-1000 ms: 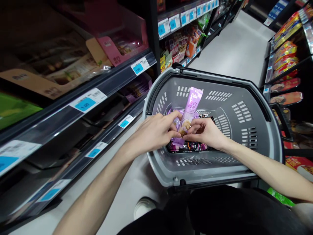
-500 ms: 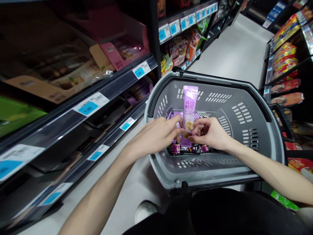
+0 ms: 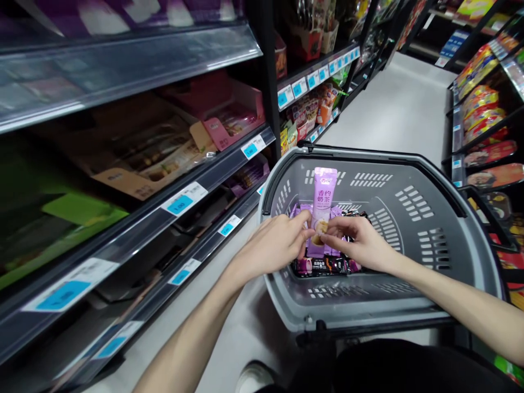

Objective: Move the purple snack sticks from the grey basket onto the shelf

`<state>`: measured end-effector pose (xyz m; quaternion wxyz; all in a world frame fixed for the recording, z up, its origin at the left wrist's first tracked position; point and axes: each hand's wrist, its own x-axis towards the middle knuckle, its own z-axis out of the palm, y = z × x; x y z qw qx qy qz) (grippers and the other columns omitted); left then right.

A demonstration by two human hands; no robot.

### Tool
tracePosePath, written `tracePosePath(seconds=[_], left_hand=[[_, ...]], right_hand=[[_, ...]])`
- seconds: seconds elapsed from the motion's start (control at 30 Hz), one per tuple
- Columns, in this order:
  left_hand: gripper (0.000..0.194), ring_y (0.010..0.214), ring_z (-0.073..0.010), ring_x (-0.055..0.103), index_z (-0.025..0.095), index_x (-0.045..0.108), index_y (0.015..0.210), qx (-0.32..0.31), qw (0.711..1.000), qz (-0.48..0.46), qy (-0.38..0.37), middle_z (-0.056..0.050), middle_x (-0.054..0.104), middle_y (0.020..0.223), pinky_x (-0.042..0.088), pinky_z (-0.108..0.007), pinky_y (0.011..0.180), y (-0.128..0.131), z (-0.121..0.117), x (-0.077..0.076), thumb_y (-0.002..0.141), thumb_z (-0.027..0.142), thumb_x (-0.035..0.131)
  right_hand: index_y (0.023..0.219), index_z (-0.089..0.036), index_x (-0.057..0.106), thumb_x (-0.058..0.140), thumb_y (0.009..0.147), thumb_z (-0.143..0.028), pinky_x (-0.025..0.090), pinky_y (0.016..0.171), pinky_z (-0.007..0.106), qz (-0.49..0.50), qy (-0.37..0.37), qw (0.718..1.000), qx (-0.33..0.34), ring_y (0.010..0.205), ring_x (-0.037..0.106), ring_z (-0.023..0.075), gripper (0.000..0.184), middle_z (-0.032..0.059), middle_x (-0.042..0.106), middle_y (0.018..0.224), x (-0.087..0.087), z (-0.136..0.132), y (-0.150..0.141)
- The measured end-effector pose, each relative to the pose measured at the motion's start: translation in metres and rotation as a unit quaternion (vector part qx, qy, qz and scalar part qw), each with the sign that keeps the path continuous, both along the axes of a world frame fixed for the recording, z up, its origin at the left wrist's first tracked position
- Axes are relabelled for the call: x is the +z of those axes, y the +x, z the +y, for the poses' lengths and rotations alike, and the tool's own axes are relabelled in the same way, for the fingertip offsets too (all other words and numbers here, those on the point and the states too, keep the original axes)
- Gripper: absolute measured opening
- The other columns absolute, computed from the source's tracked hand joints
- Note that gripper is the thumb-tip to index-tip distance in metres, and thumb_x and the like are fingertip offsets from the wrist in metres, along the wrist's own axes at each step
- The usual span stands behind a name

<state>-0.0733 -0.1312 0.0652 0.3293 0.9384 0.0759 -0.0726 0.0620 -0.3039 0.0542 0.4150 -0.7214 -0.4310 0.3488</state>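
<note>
A lilac milk tea stick packet [image 3: 323,188] stands upright over the inside of the grey shopping basket [image 3: 413,191]. My left hand [image 3: 282,240] pinches its lower left edge between thumb and fingers. From the other side, my right hand [image 3: 362,240] pinches the lower right edge, with the fingertips of both hands close together. Under and behind it, more lilac packets [image 3: 303,210] lie in the basket, partly covered by my hands. Dark packets with purple and pink print [image 3: 323,266] lie along the near side of the basket floor.
Store shelves with blue-and-white price tags [image 3: 184,199] run along my left. They hold a tan open box [image 3: 135,183] and a pink box [image 3: 221,131] of packets. Another shelf with red and yellow packs [image 3: 485,114] stands at the right. The pale aisle floor [image 3: 409,93] stretches ahead between them.
The view has shifted, so basket, hands and packet appear lower and further right, and more of the upper left shelf shows. Both hands keep their pinch on the packet.
</note>
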Motion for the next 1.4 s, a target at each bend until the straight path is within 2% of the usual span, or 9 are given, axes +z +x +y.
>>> tracePosePath(seconds=[0.23, 0.5, 0.63, 0.83, 1.07, 1.13, 1.23, 1.33, 1.4], left_hand=[[0.017, 0.061, -0.0181, 0.059, 0.021, 0.055, 0.098, 0.009, 0.998, -0.036, 0.043, 0.001, 0.062, 0.066, 0.032, -0.029, 0.061, 0.0, 0.001, -0.005, 0.103, 0.032, 0.044], [0.027, 0.065, -0.0172, 0.063, 0.02, 0.061, 0.095, -0.003, 0.995, -0.081, 0.063, 0.0, 0.068, 0.074, 0.032, -0.028, 0.058, 0.002, 0.002, -0.006, 0.103, 0.042, 0.047], [0.037, 0.075, -0.019, 0.067, 0.019, 0.063, 0.093, -0.018, 0.992, -0.123, 0.034, -0.002, 0.071, 0.083, 0.039, -0.029, 0.064, 0.002, 0.003, -0.009, 0.102, 0.053, 0.051], [0.023, 0.086, -0.0179, 0.068, 0.019, 0.066, 0.095, -0.026, 0.969, -0.243, -0.022, -0.003, 0.072, 0.091, 0.046, -0.028, 0.075, 0.002, 0.006, -0.019, 0.099, 0.041, 0.061], [0.021, 0.076, -0.0143, 0.065, 0.019, 0.065, 0.09, 0.055, 0.938, -0.338, -0.062, -0.002, 0.07, 0.084, 0.051, -0.027, 0.073, 0.001, 0.001, -0.024, 0.092, 0.038, 0.07], [0.021, 0.076, -0.014, 0.067, 0.019, 0.064, 0.092, 0.12, 0.915, -0.373, -0.101, -0.003, 0.071, 0.087, 0.054, -0.027, 0.073, -0.002, 0.003, -0.023, 0.091, 0.038, 0.071], [0.024, 0.077, -0.0146, 0.069, 0.02, 0.06, 0.101, 0.218, 0.845, -0.444, -0.204, -0.003, 0.071, 0.091, 0.057, -0.027, 0.07, -0.018, 0.016, -0.018, 0.092, 0.04, 0.07], [0.028, 0.066, -0.0124, 0.065, 0.021, 0.059, 0.103, 0.299, 0.776, -0.49, -0.261, -0.001, 0.067, 0.086, 0.054, -0.024, 0.057, -0.054, 0.033, -0.015, 0.091, 0.043, 0.072], [0.032, 0.056, -0.009, 0.057, 0.02, 0.063, 0.101, 0.346, 0.757, -0.464, -0.302, 0.001, 0.063, 0.08, 0.046, -0.021, 0.048, -0.085, 0.038, -0.017, 0.087, 0.046, 0.076]], right_hand=[[0.092, -0.018, 0.076, 0.063, 0.097, -0.039, 0.047, 0.067, 0.029, -0.05, 0.011, 0.998, 0.022, 0.075, 0.067, 0.016, 0.025, 0.0048, 0.078, 0.087, 0.006, 0.0, 0.004], [0.082, -0.019, 0.068, 0.06, 0.099, -0.045, 0.036, 0.054, 0.026, -0.105, -0.005, 0.993, 0.045, 0.058, 0.051, 0.0125, 0.032, -0.0006, 0.066, 0.069, 0.004, -0.001, 0.01], [0.08, -0.019, 0.069, 0.06, 0.099, -0.047, 0.041, 0.062, 0.028, -0.13, 0.027, 0.99, 0.053, 0.065, 0.057, 0.016, 0.034, 0.001, 0.068, 0.071, 0.0, -0.003, 0.012], [0.08, -0.021, 0.075, 0.064, 0.094, -0.054, 0.049, 0.066, 0.031, -0.148, 0.067, 0.986, 0.029, 0.068, 0.065, 0.0214, 0.037, 0.0044, 0.073, 0.072, 0.002, 0.0, 0.009], [0.096, -0.023, 0.081, 0.062, 0.095, -0.051, 0.057, 0.075, 0.036, -0.095, 0.097, 0.991, 0.003, 0.084, 0.072, 0.0257, 0.034, 0.0078, 0.08, 0.095, -0.001, 0.003, 0.008], [0.099, -0.023, 0.081, 0.064, 0.093, -0.054, 0.055, 0.063, 0.033, -0.075, 0.082, 0.993, -0.032, 0.074, 0.07, 0.0236, 0.036, 0.0084, 0.08, 0.094, -0.003, 0.002, 0.013], [0.1, -0.021, 0.08, 0.068, 0.09, -0.055, 0.048, 0.053, 0.029, -0.062, 0.069, 0.994, -0.056, 0.063, 0.063, 0.0184, 0.038, 0.0087, 0.08, 0.091, -0.002, -0.001, 0.022], [0.094, -0.02, 0.08, 0.07, 0.088, -0.055, 0.042, 0.048, 0.026, -0.048, 0.077, 0.994, -0.064, 0.057, 0.057, 0.0146, 0.036, 0.0077, 0.078, 0.085, 0.003, -0.005, 0.027], [0.093, -0.021, 0.079, 0.071, 0.087, -0.054, 0.038, 0.046, 0.026, -0.03, 0.079, 0.995, -0.061, 0.054, 0.054, 0.0133, 0.035, 0.007, 0.077, 0.081, 0.006, -0.007, 0.027]])
